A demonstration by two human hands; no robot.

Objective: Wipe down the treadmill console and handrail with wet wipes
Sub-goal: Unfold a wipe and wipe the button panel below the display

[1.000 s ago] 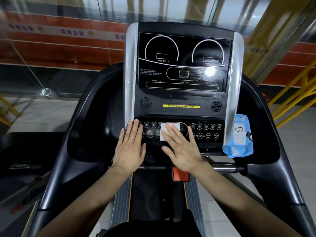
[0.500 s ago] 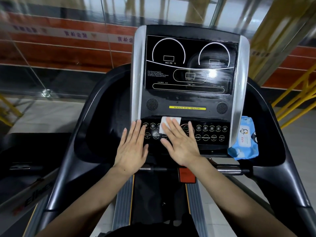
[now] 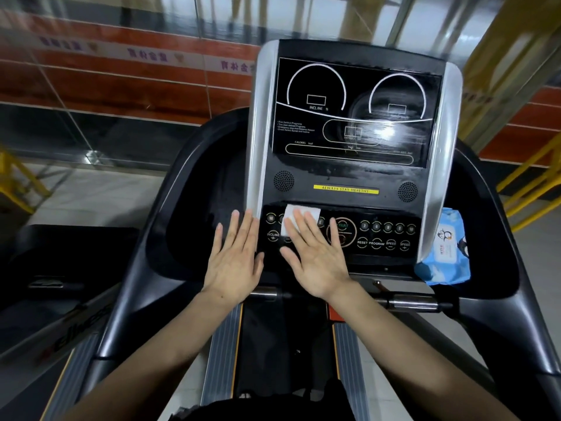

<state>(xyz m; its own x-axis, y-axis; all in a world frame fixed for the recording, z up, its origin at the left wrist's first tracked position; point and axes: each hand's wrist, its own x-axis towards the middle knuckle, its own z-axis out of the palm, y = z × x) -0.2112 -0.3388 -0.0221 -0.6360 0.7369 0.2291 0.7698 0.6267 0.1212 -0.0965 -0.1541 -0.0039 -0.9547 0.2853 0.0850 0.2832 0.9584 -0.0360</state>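
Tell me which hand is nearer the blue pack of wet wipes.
The right hand. It lies flat on the white wipe on the button panel, left of the wet wipes pack at the console's right edge. The left hand lies farther left, at the console's left edge.

Treadmill console [image 3: 349,165] stands ahead, display panel above, button panel [image 3: 376,235] below. Right hand [image 3: 315,253] lies flat on a wet wipe [image 3: 299,214] at the button panel's upper left; left hand [image 3: 235,256] lies flat just beside it, at the console's lower left edge. Wet wipes pack [image 3: 446,253] sits in the tray right of the console; handrail bar [image 3: 406,302] runs crosswise below it, nearer the person.
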